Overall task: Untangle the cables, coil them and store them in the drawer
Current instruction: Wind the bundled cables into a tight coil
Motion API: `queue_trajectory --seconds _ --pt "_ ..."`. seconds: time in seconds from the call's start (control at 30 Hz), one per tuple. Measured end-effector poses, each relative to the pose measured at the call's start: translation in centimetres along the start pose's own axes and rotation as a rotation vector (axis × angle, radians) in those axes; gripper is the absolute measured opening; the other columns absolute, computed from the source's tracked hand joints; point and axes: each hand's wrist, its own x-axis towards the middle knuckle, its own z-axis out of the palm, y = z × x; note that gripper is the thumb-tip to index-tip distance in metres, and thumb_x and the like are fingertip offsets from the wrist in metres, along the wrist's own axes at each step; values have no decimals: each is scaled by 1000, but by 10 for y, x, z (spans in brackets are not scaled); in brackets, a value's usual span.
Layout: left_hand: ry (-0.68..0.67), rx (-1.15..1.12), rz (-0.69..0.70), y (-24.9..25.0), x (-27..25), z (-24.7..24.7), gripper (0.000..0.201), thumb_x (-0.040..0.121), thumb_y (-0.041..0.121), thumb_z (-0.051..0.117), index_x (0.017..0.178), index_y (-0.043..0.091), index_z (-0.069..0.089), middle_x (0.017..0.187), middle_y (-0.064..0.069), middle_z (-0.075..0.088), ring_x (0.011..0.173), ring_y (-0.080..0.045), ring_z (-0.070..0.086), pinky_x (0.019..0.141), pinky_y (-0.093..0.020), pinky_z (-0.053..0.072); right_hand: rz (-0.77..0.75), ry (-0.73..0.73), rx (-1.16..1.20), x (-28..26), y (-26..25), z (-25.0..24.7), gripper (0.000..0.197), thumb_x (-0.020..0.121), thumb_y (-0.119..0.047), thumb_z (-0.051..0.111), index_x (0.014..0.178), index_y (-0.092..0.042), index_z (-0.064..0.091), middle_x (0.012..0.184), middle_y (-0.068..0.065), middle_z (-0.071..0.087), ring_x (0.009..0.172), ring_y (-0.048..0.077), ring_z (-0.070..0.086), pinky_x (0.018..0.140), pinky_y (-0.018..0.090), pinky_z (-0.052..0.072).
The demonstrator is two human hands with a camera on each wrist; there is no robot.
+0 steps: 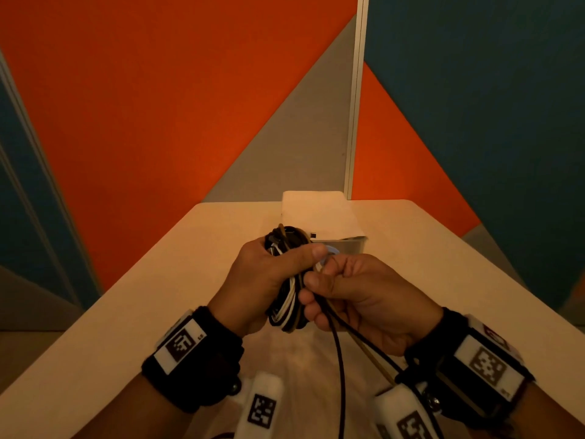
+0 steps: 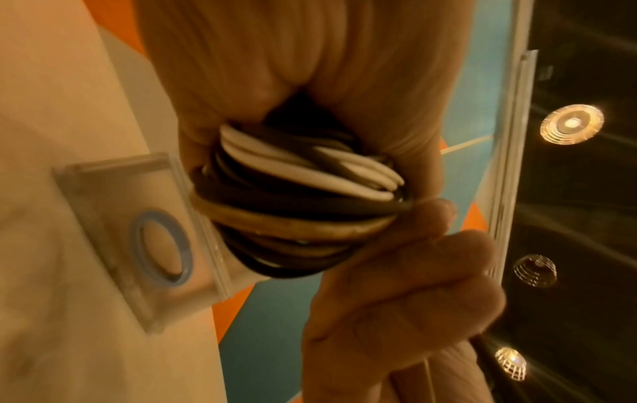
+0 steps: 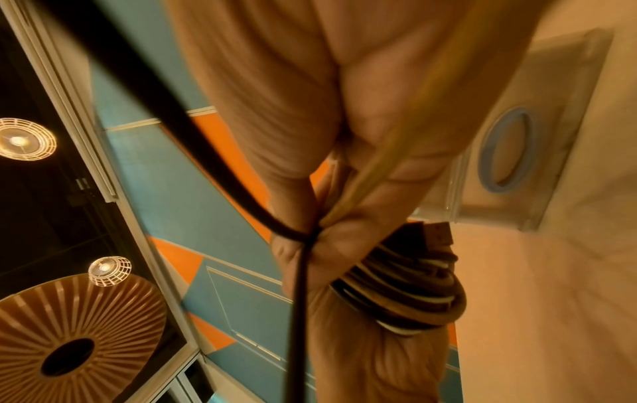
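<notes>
My left hand [image 1: 266, 277] grips a coil of black, white and tan cables [image 1: 286, 299] held above the table, thumb across its top. The coil's loops [image 2: 300, 204] fill the left wrist view. Right beside it, my right hand [image 1: 357, 289] pinches the loose black cable [image 1: 340, 375] and tan cable [image 1: 373, 359], which trail down toward me. In the right wrist view, the black strand [image 3: 172, 122] and tan strand [image 3: 396, 150] cross the palm, and a USB plug [image 3: 437, 234] sticks out of the coil [image 3: 413, 289]. The small translucent drawer [image 1: 351, 245] with a blue ring pull [image 2: 160, 245] stands just behind the hands.
The pale table [image 1: 158, 296] stretches around the hands, its far edge against orange, grey and teal wall panels [image 1: 158, 106]. The white drawer unit [image 1: 319, 213] sits at the table's back centre. Both wrists carry black straps with marker tags.
</notes>
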Motion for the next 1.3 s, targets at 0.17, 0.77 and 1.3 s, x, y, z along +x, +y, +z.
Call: queue_trajectory --seconds 0.17,0.77,1.3 --pt "-12 -87 -62 -7 -1 1 35 68 34 86 92 9 82 87 -24 73 76 -32 70 69 -38 60 14 -10 -65 1 0 1 25 76 -17 71 92 0 64 75 13 71 55 15 66 48 22 53" --pt "113 -155 -28 -1 4 -7 46 79 29 82 95 -11 66 71 -28 61 44 -28 58 50 -33 52 8 -90 21 2 5 -1 23 88 -6 64 86 -14 42 78 17 70 62 22 68 55 28 56" --pt "179 -509 -167 -5 7 -7 96 72 42 90 146 -2 46 136 -14 45 117 -50 51 109 -77 31 42 -4 -299 5 18 2 39 82 -12 78 96 -11 41 79 17 71 65 27 70 59 35 58"
